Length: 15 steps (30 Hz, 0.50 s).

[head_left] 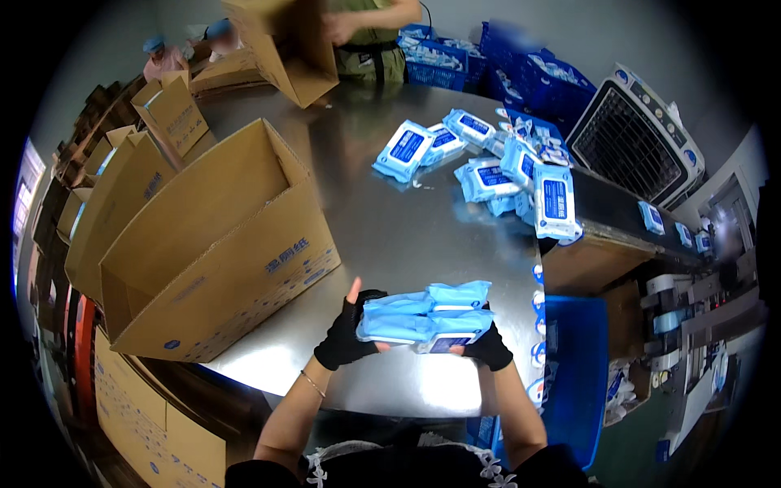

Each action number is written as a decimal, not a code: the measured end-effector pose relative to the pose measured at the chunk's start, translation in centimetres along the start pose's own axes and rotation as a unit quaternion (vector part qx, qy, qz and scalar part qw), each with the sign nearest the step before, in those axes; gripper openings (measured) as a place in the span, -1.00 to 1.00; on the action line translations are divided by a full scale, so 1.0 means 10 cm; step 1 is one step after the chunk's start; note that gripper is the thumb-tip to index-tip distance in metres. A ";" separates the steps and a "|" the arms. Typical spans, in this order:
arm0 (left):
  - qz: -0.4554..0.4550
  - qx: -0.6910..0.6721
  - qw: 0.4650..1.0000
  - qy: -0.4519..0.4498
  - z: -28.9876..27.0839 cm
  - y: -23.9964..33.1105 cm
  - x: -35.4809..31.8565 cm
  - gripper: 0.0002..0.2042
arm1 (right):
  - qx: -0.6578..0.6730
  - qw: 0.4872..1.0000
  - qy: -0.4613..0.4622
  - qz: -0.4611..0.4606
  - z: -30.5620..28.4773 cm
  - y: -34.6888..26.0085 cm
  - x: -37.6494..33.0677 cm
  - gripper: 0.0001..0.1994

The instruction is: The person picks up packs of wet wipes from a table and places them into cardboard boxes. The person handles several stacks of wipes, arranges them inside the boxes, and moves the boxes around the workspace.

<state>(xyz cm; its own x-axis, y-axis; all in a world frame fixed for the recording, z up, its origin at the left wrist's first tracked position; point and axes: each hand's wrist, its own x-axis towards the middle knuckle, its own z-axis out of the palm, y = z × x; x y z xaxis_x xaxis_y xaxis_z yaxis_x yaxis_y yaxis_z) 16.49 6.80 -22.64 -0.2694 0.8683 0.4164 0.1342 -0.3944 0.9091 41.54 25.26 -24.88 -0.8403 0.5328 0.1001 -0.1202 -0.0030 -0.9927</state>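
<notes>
Between my two hands, above the near side of the metal table [370, 228], I hold several blue-and-white packs of wipes [427, 315] pressed together in a block. My left hand [351, 332], in a black fingerless glove, grips the block's left end with the thumb raised. At the right end my gloved right hand [488, 342] closes on the packs; most of its fingers are hidden behind them. To the left of my hands stands a large open cardboard box [236, 276], tilted in the view. Its visible inner walls are bare, and its bottom is hidden.
Loose wipes packs [488, 179] lie heaped at the table's right, beside a conveyor [622, 207] carrying more. A person [370, 49] across the table handles another cardboard box [285, 53]. More boxes [175, 118] line the left. Below right is a blue bin [578, 374].
</notes>
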 end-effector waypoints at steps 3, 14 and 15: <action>-0.176 -0.108 0.976 -0.066 -0.08 -0.40 0.00 0.22 | -0.020 0.998 -0.065 0.019 -0.10 0.29 0.00 0.01; 0.000 0.146 0.989 0.013 -0.64 0.86 -0.43 -0.33 | -0.096 0.990 0.094 -0.037 0.43 -0.90 0.34 -0.35; 0.001 0.151 0.987 0.049 -0.82 1.12 -0.63 -0.33 | -0.058 0.994 0.085 -0.046 0.52 -1.12 0.55 -0.36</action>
<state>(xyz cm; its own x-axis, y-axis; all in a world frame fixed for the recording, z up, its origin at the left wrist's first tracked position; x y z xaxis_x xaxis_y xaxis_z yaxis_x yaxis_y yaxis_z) 11.87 -5.56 -15.02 -0.3588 0.8282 0.4305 0.4081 -0.2756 0.8703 35.53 23.87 -12.87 -0.7254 0.6622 0.1880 -0.1227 0.1444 -0.9819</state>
